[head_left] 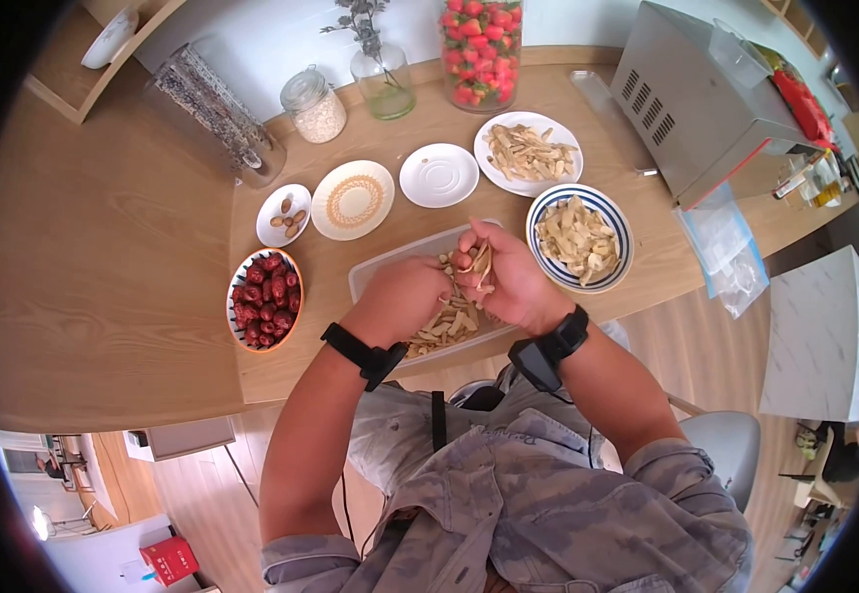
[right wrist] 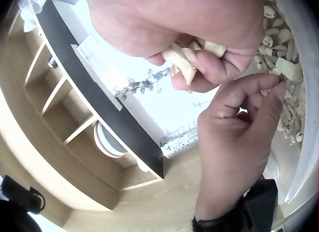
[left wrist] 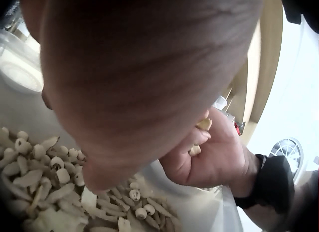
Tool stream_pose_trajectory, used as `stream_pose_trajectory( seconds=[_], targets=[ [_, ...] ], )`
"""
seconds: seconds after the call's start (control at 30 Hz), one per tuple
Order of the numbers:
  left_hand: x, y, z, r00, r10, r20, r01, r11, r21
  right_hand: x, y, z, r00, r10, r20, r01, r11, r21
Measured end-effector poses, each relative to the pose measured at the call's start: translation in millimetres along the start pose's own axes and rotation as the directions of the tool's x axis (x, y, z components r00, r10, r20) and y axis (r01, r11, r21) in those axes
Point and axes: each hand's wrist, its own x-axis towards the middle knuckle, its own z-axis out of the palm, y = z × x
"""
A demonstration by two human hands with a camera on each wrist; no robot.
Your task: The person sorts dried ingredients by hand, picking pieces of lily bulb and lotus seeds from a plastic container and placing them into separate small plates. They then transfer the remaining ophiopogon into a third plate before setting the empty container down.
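a pale wood-grain counter (head_left: 647,232) bears a translucent rectangular plastic bin (head_left: 420,249), over which both hands work. to its right stands a round white bowl with blue rings (head_left: 628,240), filled with cream-coloured slices. the right hand (head_left: 511,280) curls its fingers round several flat, cream-coloured dried slices (right wrist: 182,62), above the bin. the left hand (head_left: 400,296) bends thumb and forefinger tips close together, low over the bin; whether they pinch a piece, i cannot tell. beneath lie slender beige strips (left wrist: 62,192) and small round whitish seeds (left wrist: 134,194).
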Motion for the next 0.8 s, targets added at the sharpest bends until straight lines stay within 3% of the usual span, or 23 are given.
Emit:
stream_pose_trajectory(
  seconds=[0.07, 0.17, 0.27, 0.37, 0.47, 0.57, 0.67, 0.8],
  targets=[
    [3, -7, 17, 0.996, 0.076, -0.053, -0.077, 0.997, -0.006, -1, 0, 4, 1.000, -0.008, -0.001, 0.008, 1.000, -0.001],
    [13, -5, 22, 0.990, -0.026, 0.139, 0.006, 0.990, 0.140, 0, 0, 1, 1.000, -0.013, 0.024, 0.012, 1.000, 0.016],
    [19, -1, 20, 0.968, -0.102, 0.228, 0.072, 0.988, 0.138, 1, 0, -1, 1.000, -0.012, 0.012, 0.012, 1.000, 0.025],
    [10, -8, 14, 0.996, 0.040, 0.083, -0.034, 0.997, -0.074, 1, 0, -1, 1.000, -0.011, 0.007, 0.011, 1.000, 0.029],
    [-1, -12, -11, 0.993, 0.024, -0.120, -0.041, 0.989, -0.145, -3, 0, 4, 1.000, -0.007, -0.017, 0.007, 1.000, 0.030],
    [-15, -14, -31, 0.967, -0.119, -0.226, 0.067, 0.972, -0.226, 0, 0, -1, 1.000, -0.002, 0.030, 0.002, 1.000, -0.009],
    [-16, -3, -44, 0.887, -0.263, -0.378, 0.119, 0.924, -0.364, -8, 1, 11, 0.997, -0.062, -0.042, 0.051, 0.972, -0.228],
    [-8, 7, -29, 0.850, -0.406, -0.335, 0.123, 0.772, -0.624, -7, 5, 20, 0.998, -0.064, 0.003, 0.060, 0.912, -0.405]
  ],
)
